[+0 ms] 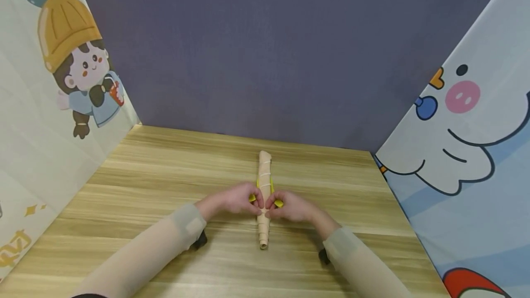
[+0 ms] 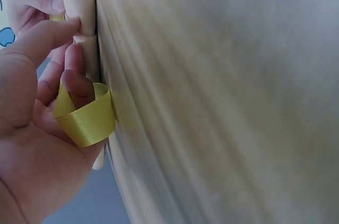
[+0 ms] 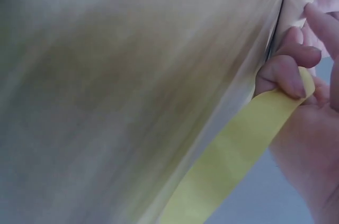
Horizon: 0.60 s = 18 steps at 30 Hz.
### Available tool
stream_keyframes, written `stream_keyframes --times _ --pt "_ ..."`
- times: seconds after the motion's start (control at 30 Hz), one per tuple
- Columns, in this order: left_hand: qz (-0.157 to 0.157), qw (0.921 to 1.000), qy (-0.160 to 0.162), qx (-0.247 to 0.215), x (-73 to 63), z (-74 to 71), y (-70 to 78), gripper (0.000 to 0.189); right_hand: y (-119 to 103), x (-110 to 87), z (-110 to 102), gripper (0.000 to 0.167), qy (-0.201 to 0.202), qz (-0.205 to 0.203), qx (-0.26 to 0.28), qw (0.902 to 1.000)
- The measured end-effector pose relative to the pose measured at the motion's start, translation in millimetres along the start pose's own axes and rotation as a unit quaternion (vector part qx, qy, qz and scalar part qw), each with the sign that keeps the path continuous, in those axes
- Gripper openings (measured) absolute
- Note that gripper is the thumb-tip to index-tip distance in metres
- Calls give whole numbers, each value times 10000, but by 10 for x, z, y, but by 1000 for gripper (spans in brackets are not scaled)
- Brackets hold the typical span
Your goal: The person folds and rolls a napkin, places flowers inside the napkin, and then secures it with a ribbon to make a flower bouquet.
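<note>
A long beige roll (image 1: 264, 231), its layers overlapping in steps, lies lengthwise on the table between both hands. My left hand (image 1: 242, 199) is at its left side, thumb tip right at the roll (image 2: 79, 1). The curled fingers hold a yellow ribbon (image 2: 90, 123), which loops out from them. From the right, my right hand (image 1: 291, 206) meets the roll with its fingertips. Its curled fingers grip another length of yellow ribbon (image 3: 228, 155), which hangs down as a flat strip. Some ribbon shows along the roll just beyond the hands; its course beneath the roll is hidden.
The wood-grain table (image 1: 186, 160) ends at a dark grey-purple wall (image 1: 256, 59). Cloth panels with cartoon figures stand at the left (image 1: 25, 118) and right (image 1: 476, 215) edges. Both forearms reach in from the near side.
</note>
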<state>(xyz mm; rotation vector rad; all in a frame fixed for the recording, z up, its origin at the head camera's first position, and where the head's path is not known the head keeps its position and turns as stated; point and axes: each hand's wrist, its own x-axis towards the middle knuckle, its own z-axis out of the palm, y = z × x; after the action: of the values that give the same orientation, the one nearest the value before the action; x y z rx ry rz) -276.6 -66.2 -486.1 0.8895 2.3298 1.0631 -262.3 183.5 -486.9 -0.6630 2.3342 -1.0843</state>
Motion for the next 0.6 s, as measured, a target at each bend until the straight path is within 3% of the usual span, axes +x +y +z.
stream_keyframes --times 0.23,0.47,0.6 --pt "168 9995 168 194 -48 47 23 5 -50 -39 68 7 98 -223 -209 9995" --pt "-108 9979 8 -639 -74 60 -51 19 -61 -69 93 22 -34 -160 150 9998" --pt "-258 9963 -65 -817 -86 51 -61 28 -55 -86 94 29 -73 -112 269 9995"
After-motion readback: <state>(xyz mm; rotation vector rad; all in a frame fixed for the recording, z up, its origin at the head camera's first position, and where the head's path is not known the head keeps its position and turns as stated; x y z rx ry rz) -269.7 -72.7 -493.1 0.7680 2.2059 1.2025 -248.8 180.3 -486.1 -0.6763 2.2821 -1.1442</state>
